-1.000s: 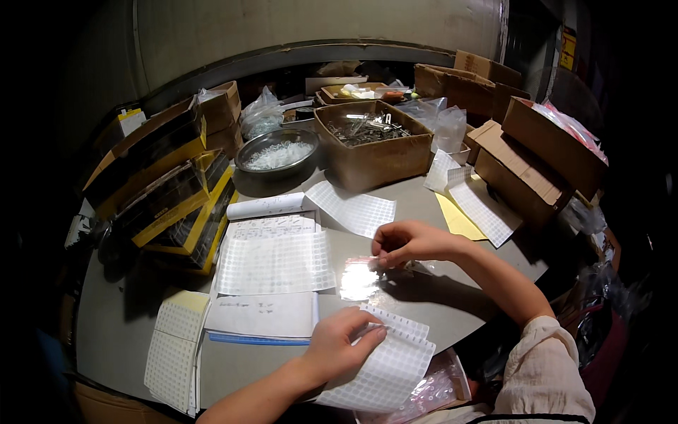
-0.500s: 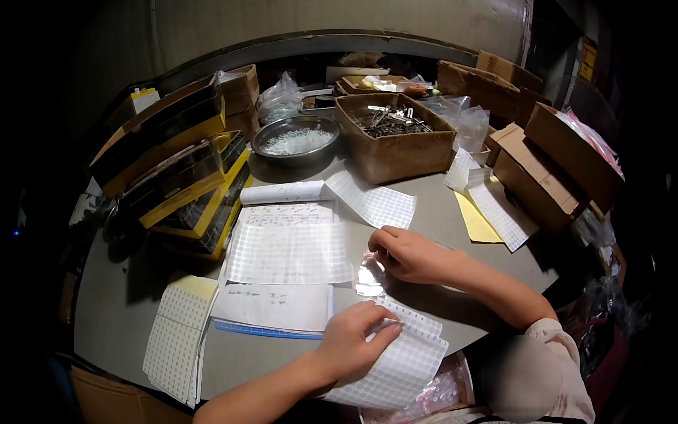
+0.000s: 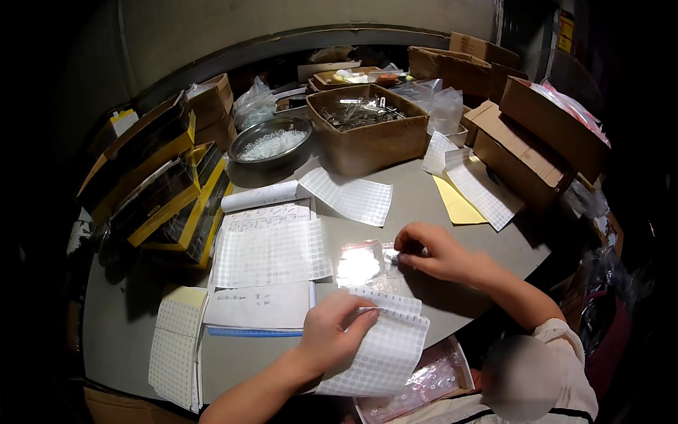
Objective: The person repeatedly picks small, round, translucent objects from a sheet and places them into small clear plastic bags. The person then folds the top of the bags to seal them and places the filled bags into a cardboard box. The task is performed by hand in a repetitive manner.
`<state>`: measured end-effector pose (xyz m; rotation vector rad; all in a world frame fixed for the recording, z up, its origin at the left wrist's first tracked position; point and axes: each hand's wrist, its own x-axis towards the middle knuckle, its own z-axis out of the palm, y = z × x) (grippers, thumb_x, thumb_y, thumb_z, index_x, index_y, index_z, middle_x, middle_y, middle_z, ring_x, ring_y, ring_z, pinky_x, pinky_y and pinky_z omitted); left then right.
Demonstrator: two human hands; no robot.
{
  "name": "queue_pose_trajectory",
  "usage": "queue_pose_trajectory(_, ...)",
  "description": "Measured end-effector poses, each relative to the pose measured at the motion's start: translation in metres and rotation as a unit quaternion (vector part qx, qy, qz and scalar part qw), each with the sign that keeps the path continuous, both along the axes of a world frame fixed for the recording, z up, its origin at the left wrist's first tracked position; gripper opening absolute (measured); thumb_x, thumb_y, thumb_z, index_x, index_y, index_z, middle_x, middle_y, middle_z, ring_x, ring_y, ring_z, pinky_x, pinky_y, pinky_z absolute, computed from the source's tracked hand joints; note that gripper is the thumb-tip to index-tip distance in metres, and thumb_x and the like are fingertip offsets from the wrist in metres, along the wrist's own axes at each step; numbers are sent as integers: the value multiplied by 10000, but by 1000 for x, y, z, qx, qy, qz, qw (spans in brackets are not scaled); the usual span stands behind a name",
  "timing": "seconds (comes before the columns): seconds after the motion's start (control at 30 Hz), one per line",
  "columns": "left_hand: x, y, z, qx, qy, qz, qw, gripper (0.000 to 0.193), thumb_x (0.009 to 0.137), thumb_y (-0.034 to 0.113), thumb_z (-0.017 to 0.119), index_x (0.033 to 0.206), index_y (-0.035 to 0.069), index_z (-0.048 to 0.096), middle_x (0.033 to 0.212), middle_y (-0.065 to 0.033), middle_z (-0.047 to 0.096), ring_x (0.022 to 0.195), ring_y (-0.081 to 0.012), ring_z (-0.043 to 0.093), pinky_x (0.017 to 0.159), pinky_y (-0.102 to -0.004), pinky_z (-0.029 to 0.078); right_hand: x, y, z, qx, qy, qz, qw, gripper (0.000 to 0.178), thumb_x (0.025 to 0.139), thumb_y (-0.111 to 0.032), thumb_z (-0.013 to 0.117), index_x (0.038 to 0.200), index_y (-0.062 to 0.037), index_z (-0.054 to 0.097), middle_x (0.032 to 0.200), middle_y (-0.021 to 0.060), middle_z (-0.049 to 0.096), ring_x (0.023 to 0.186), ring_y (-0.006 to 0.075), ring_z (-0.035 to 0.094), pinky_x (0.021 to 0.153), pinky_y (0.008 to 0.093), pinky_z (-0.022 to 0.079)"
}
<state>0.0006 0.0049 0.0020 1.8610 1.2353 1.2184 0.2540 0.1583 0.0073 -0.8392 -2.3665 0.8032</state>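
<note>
My left hand [image 3: 337, 331] pinches a white sheet of small round stickers [image 3: 381, 357] between thumb and fingers; its upper strip is folded back. On the table just beyond lies a shiny clear plastic zip bag [image 3: 360, 267] with a thin red line along its top. My right hand [image 3: 436, 253] is at the bag's right side, thumb and fingertips closed together. Whatever those fingertips grip is too small and too shaded to make out. Another sticker sheet [image 3: 272, 254] lies across an opened paper pad [image 3: 258, 307] left of the bag.
Left stand stacked black-and-yellow boxes [image 3: 173, 205] and a pile of sticker sheets [image 3: 176, 339]. Behind are a metal bowl [image 3: 272, 145] of small clear pieces and a carton [image 3: 367, 145] of metal parts. Cartons [image 3: 519, 152] line the right. Below my left hand sits a tray [image 3: 462, 364] of bagged pieces.
My right hand has moved right and its fingertips have drawn together, leaving more of the clear bag showing. My left hand keeps its hold on the sticker sheet. The whole view has shifted slightly.
</note>
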Motion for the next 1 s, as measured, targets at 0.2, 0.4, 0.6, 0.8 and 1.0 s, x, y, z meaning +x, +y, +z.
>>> queue_pose_trajectory(0.2,-4,4,-2,77,32,9,996,134,874,94,798,996,54,761,863,-119,700,780,-283,675,690,-371,527,-16,-58,31,44,-56,95,993,207,943,-108,734,1120,-30,660,1015,126,688,901,284,689,769,376,551)
queue_pose_trajectory(0.4,-3,2,0,54,48,36,997,122,864,63,819,974,25,785,873,-115,725,762,-213,689,689,-313,526,-24,-77,21,176,-62,56,981,201,916,-93,745,1068,-30,631,972,154,648,878,376,658,769,445,544)
queue_pose_trajectory(0.6,-3,2,-2,67,62,41,995,119,859,77,824,955,20,783,851,-105,720,751,-195,686,676,-305,519,-26,-90,17,172,-45,19,984,192,892,-59,743,1044,-24,632,941,147,630,875,356,652,762,431,547)
queue_pose_trajectory(0.8,-2,0,1,31,52,43,997,122,866,76,818,960,11,777,840,-100,709,740,-168,669,666,-291,509,-6,-78,19,188,9,41,981,196,876,-64,752,1044,-20,661,939,138,656,844,308,662,730,378,556)
queue_pose_trajectory(1.0,-2,1,2,17,56,35,998,126,874,73,811,966,-1,768,854,-100,711,747,-162,664,667,-288,503,69,15,24,-86,-72,-135,984,201,852,-182,698,937,-1,715,807,137,692,765,237,656,742,359,531)
